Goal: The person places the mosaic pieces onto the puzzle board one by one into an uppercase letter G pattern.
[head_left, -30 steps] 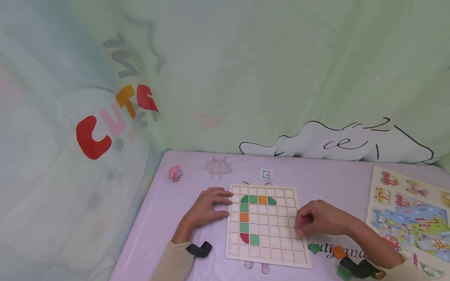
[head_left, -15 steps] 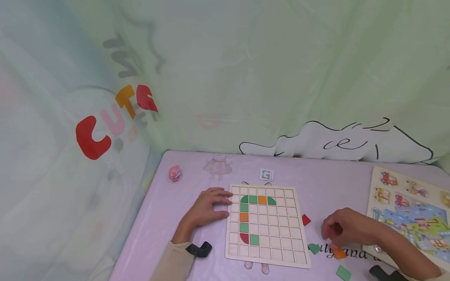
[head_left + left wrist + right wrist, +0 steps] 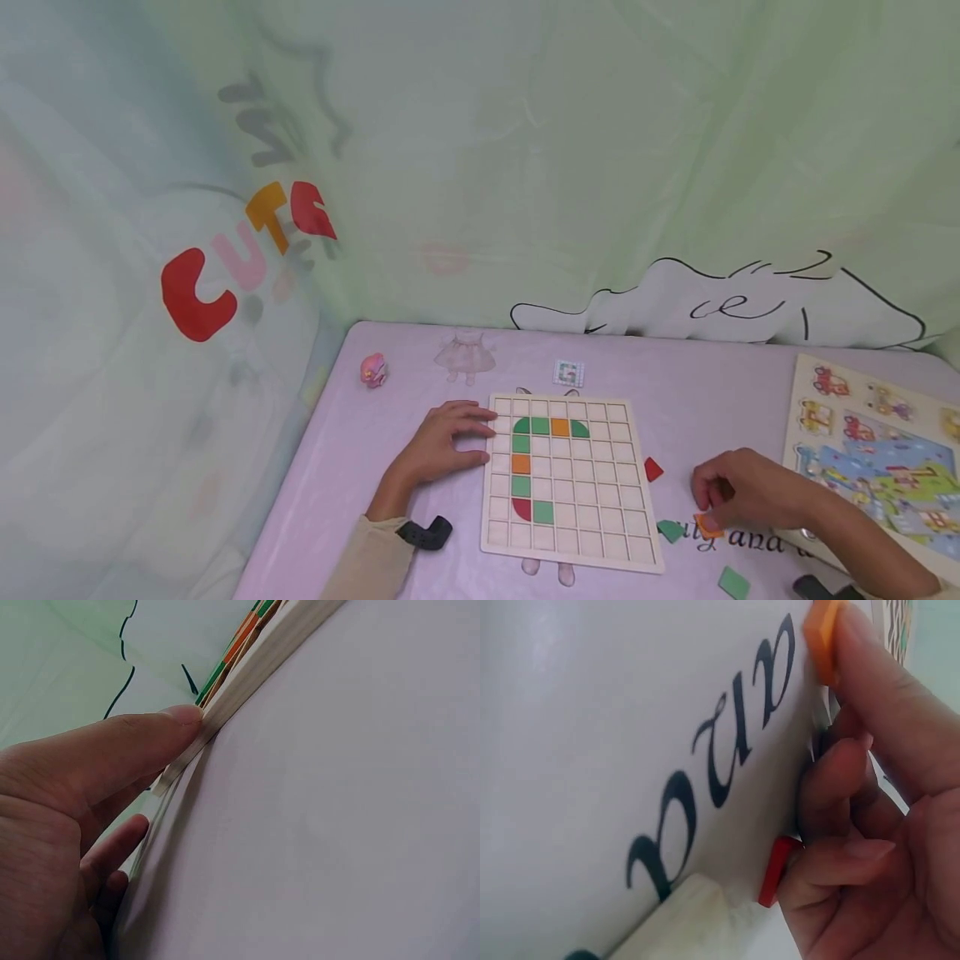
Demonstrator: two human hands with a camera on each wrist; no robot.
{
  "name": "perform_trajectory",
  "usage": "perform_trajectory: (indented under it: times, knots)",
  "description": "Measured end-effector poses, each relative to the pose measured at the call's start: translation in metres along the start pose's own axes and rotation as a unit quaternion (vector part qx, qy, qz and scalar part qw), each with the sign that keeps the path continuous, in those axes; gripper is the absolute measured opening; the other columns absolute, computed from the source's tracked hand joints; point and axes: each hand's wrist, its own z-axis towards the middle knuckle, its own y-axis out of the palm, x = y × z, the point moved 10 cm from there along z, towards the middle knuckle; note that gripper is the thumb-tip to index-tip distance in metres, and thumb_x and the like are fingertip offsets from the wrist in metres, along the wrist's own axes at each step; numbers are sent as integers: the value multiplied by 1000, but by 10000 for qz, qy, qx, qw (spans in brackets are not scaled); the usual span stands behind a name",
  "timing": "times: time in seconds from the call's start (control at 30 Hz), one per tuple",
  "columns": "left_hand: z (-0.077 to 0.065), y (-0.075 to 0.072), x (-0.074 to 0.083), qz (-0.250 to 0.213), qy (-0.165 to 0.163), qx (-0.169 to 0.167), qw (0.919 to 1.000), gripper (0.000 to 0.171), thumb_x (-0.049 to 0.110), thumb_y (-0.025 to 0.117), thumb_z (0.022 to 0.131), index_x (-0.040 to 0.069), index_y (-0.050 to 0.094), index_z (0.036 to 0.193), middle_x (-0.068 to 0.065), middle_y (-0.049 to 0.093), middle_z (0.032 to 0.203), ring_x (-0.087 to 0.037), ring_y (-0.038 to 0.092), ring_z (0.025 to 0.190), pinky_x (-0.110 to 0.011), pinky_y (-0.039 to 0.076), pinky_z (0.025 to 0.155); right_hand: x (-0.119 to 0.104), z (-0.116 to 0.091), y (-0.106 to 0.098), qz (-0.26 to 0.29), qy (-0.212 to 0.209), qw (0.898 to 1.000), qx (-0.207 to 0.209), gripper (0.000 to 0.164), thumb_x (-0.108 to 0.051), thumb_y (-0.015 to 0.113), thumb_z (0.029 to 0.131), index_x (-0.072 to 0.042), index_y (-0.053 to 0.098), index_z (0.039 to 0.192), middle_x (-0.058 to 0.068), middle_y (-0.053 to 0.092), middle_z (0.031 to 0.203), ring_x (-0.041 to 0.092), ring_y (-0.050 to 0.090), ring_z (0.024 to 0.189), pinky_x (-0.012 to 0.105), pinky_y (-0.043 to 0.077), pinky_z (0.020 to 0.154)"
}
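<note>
My left hand (image 3: 448, 439) rests at the left edge of a wooden grid board (image 3: 577, 550), thumb and fingertips spread along its side. In the left wrist view the thumb (image 3: 150, 742) touches the board's edge (image 3: 255, 679). Green, orange and red tiles fill part of the grid in a C-like shape. To the right of the board, my right hand (image 3: 757, 492) pinches an orange square tile (image 3: 708, 525) close over the table. The right wrist view shows the thumb on this orange tile (image 3: 823, 641), the other fingers curled, and a red piece (image 3: 778, 871) beside them.
A red piece (image 3: 653, 469), a green piece (image 3: 671, 531) and a green tile (image 3: 733, 582) lie right of the board. Behind it is a small pattern card (image 3: 568, 372). A pink figurine (image 3: 373, 370) stands back left; a picture puzzle board (image 3: 806, 371) lies far right.
My right hand has moved right from the board's edge, uncovering the red piece there, then taken hold of the orange tile and shifted it slightly left. The left hand has stayed still.
</note>
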Motion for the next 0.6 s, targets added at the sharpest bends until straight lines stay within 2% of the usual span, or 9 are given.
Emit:
perform_trajectory:
  times: [0.2,0.37,0.6]
  knots:
    - [0,1,-2,-65,-87,-32,9999,31,31,82,84,24,78,114,12,64,140,-18,47,142,-49,35,116,-6,0,-5,257,-252,9992,193,16,-31,82,85,-24,67,86,-8,56,69,4,52,67,23,36,58]
    - [0,0,-1,-119,-68,-21,9999,30,29,82,84,23,78,113,11,64,139,-19,47,142,-50,35,115,-9,-1,-5,407,-389,9983,136,23,-27,87,78,-22,67,90,-8,57,70,3,52,66,24,36,58]
    - [-1,-1,1,-146,-123,-44,9998,31,29,82,84,24,78,114,11,64,139,-19,47,142,-51,35,116,-5,0,-6,420,-128,9989,136,22,-25,89,75,-21,72,88,-4,60,73,6,53,68,23,40,60]
